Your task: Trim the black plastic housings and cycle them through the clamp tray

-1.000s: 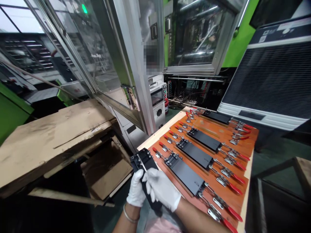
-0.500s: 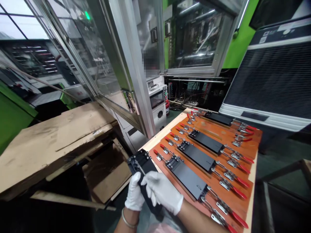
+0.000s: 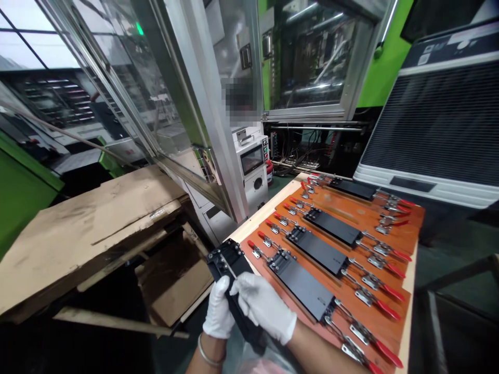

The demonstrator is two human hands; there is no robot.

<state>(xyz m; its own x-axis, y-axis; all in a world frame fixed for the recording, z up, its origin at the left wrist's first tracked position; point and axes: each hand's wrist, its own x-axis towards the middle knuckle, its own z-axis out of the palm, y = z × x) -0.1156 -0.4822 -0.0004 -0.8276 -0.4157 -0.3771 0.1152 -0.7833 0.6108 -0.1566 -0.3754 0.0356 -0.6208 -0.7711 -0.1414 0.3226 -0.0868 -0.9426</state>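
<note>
My left hand [image 3: 219,310], in a white glove, is wrapped round the near left side of a long black plastic part [image 3: 237,255]. The part slants away from me, its far end studded with small round metal pieces. White-gloved too, my right hand [image 3: 265,307] pinches a thin metal tool [image 3: 229,266] whose tip rests at the studded end. What kind of tool it is I cannot tell, as the fingers hide its handle. To the right, a similar black part [image 3: 302,283] lies held by toggle clamps on an orange board [image 3: 257,267].
More black parts [image 3: 317,249] sit in rows between red-handled toggle clamps [image 3: 384,306]. At left stands a cardboard-covered table [image 3: 97,218]. A metal-framed machine door [image 3: 202,104] rises ahead, with a white control box [image 3: 251,161] behind it. A louvred unit [image 3: 432,114] stands back right.
My view has shifted very slightly. Both hands keep their grip on the black part and the thin tool; the right hand has moved a little along the part.
</note>
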